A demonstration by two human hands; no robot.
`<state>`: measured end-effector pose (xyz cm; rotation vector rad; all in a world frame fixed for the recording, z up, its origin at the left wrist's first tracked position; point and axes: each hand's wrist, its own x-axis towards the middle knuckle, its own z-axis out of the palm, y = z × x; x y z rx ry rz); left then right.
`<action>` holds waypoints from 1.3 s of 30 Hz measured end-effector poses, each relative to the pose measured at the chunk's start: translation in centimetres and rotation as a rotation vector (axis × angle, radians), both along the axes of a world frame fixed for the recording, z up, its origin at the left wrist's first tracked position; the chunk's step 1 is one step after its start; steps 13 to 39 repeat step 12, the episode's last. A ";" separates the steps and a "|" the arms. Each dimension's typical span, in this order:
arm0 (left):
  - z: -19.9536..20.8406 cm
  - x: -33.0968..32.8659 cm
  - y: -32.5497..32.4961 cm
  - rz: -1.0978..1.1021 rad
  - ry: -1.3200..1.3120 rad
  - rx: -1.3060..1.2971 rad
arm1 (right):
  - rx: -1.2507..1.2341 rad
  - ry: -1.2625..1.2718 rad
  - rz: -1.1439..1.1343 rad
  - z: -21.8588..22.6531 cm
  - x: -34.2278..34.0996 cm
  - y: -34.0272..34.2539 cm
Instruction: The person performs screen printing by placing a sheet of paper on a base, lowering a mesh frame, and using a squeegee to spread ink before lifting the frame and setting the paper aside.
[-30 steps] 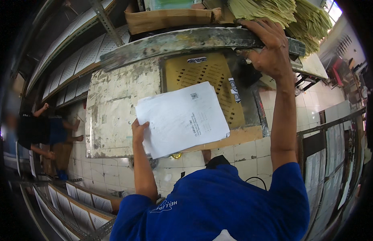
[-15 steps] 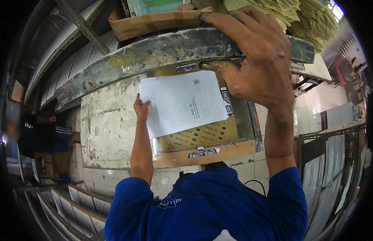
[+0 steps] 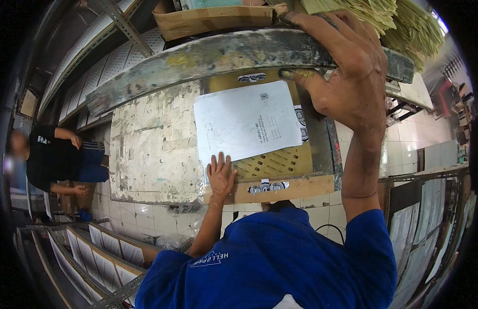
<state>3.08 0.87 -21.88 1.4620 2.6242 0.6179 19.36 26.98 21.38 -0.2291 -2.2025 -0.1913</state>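
Note:
My left hand (image 3: 221, 176) lies flat with fingers spread, the fingertips on the lower left corner of a white printed paper sheet (image 3: 246, 121). The sheet rests a little askew on a gold-brown patterned board (image 3: 275, 162) on the work table. My right hand (image 3: 347, 69) grips the front bar of a long, paint-stained frame (image 3: 197, 56) that is raised above the table. Its fingers reach over the bar, and the thumb, smudged with dark and yellow ink, is below it. Whether other sheets lie under the white one, I cannot tell.
A stained white tabletop (image 3: 151, 149) extends left of the board. Beyond the frame stand a cardboard tray (image 3: 213, 23) and bundles of yellow-green sheets (image 3: 414, 31). Racks with paper-covered boards (image 3: 94, 257) stand at lower left. Another person (image 3: 48, 154) in a black shirt is at the left.
My left hand has let go of the sheet's left edge and moved down to its lower left corner, opening flat. The right hand keeps its hold on the frame.

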 end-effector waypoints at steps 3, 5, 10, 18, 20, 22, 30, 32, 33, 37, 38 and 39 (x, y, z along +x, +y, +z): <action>0.6 -0.5 0.4 -0.030 0.001 0.024 | -0.012 -0.005 -0.028 -1.0 0.7 -0.9; 0.6 -1.4 0.5 -0.068 0.000 0.030 | -0.046 -0.017 -0.060 -2.0 1.5 -1.7; 1.6 -2.5 -0.9 -0.027 -0.028 0.210 | -0.065 -0.020 -0.057 -5.4 2.9 -3.8; 1.8 -2.6 -2.0 0.011 -0.014 0.194 | -0.053 -0.076 -0.099 -6.8 4.1 -4.7; 1.8 -2.6 -2.0 0.011 -0.014 0.194 | -0.053 -0.076 -0.099 -6.8 4.1 -4.7; 1.8 -2.6 -2.0 0.011 -0.014 0.194 | -0.053 -0.076 -0.099 -6.8 4.1 -4.7; 1.8 -2.6 -2.0 0.011 -0.014 0.194 | -0.053 -0.076 -0.099 -6.8 4.1 -4.7; 1.8 -2.6 -2.0 0.011 -0.014 0.194 | -0.053 -0.076 -0.099 -6.8 4.1 -4.7; 1.8 -2.6 -2.0 0.011 -0.014 0.194 | -0.053 -0.076 -0.099 -6.8 4.1 -4.7; 1.8 -2.6 -2.0 0.011 -0.014 0.194 | -0.053 -0.076 -0.099 -6.8 4.1 -4.7; 1.8 -2.6 -2.0 0.011 -0.014 0.194 | -0.053 -0.076 -0.099 -6.8 4.1 -4.7; 1.8 -2.6 -2.0 0.011 -0.014 0.194 | -0.053 -0.076 -0.099 -6.8 4.1 -4.7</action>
